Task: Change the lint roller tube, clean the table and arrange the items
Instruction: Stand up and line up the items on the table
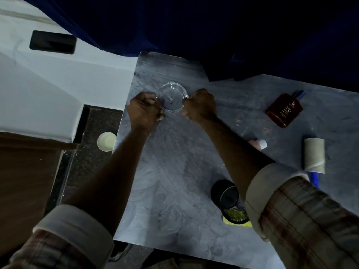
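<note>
A clear glass ashtray (172, 100) sits near the far left corner of the grey table (174, 171). My left hand (145, 108) grips its left rim and my right hand (201, 105) grips its right rim. A small bit lies inside the ashtray. At the right lies a bare cardboard lint roller tube (314, 153), with a blue handle (315, 179) showing below it. A white and pink object (259, 144) is partly hidden behind my right forearm.
A brown perfume bottle (284, 110) lies at the far right beside blue pens (299, 94). A black mesh pen holder (232, 204) stands on a yellow pad (237, 223) near my right sleeve. A white cup (106, 141) sits on the floor left of the table. A dark phone (52, 42) rests on the white bed.
</note>
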